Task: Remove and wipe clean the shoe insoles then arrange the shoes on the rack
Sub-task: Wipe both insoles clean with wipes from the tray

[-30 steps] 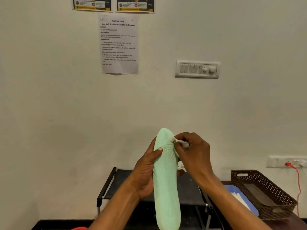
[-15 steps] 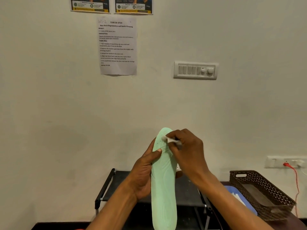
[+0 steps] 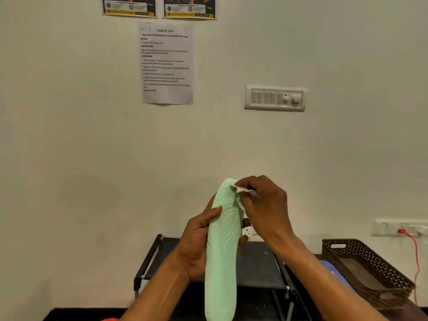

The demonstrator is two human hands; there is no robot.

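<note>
A: Starting on the left, our left hand (image 3: 199, 242) is wrapped round the pale green insole (image 3: 222, 256), thumb across its face and the other fingers curled behind, so the hand is clamped on it. We're holding it upright in front of the wall, above the black rack (image 3: 252, 260).

B: And the insole itself?

A: Long, rounded at the top, soft and foam-like by the look of it, with curved ridges moulded into the surface and a few tiny dark specks near the tip.

B: Then our right hand (image 3: 266, 207) comes in at the top edge, fingers pinched together on a small white wipe (image 3: 238, 189). It looks thin and crumpled, like tissue or a damp cloth, and it is pressed against the insole's upper right side.

A: So we judge this insole is out of its shoe and we're mid-wipe. We can't tell whether it's clean yet.

B: No shoes show on the rack's flat dark top. Arranging them seems wholly left to do.

A: Far right, a brown perforated basket (image 3: 379, 269) sits beside something flat and blue (image 3: 328, 266), with a red cable (image 3: 414, 246) plugged in at the wall above.
</note>
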